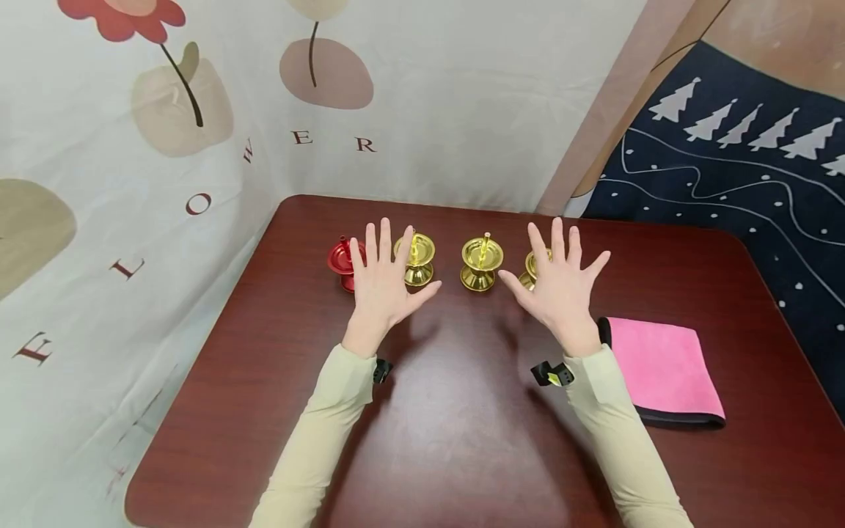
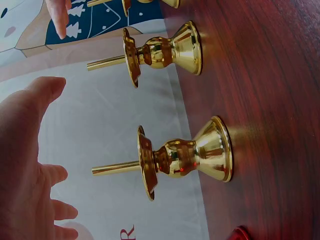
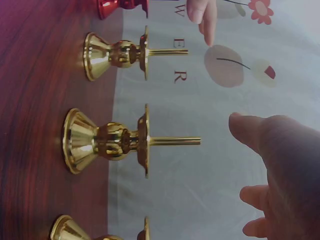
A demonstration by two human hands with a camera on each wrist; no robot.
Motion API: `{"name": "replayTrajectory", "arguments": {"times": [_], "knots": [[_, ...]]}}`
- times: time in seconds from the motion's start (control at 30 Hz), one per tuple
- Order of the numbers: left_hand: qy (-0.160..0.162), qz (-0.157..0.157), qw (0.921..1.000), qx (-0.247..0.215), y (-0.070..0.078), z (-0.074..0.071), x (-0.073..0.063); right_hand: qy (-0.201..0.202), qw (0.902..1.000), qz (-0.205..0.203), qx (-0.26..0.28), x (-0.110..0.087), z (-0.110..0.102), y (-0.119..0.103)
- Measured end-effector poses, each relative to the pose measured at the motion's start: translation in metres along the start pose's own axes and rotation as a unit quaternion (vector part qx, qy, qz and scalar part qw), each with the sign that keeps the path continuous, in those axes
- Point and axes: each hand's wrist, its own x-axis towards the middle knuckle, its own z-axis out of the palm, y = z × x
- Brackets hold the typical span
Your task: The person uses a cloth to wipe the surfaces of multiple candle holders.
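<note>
Four would be too exact, so several small candle holders stand in a row along the back of the table, each with a flared base, a shallow dish and an upright thin tube. A red candle holder is leftmost, partly behind my left hand. Next to it is a gold candle holder, then another gold candle holder between my hands. My right hand covers much of the rightmost gold candle holder. Both hands hover above the table with fingers spread, holding nothing.
A folded pink cloth with black edging lies on the brown table, right of my right forearm. Behind the table hangs a pale curtain with flowers and letters. Dark blue fabric with white trees hangs at the right.
</note>
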Motion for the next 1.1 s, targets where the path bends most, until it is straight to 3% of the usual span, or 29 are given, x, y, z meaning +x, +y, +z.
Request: {"name": "replayTrajectory", "arguments": {"times": [0.17,0.27,0.4,0.5,0.67,0.83,1.1], "knots": [[0.026,0.013,0.9993,-0.023,0.000,-0.001,0.000,0.023,0.9984,0.010,0.051,0.000,-0.005,0.003],[0.062,0.037,0.9966,-0.041,0.003,0.000,0.000,0.071,0.9927,0.012,0.096,-0.003,-0.007,0.009],[0.113,0.067,0.9885,-0.074,0.007,0.005,0.000,0.146,0.9762,0.017,0.159,-0.010,-0.011,0.017],[0.151,0.088,0.9764,-0.127,0.011,0.009,0.001,0.190,0.9611,0.027,0.198,-0.016,-0.015,0.025],[0.204,0.119,0.9497,-0.206,0.019,0.016,0.002,0.243,0.9423,0.038,0.227,-0.026,-0.021,0.042],[0.229,0.129,0.9311,-0.253,0.029,0.022,0.004,0.249,0.9413,0.059,0.220,-0.037,-0.026,0.059],[0.216,0.131,0.9101,-0.329,0.054,0.028,0.006,0.245,0.9409,0.096,0.213,-0.058,-0.024,0.092]]}}
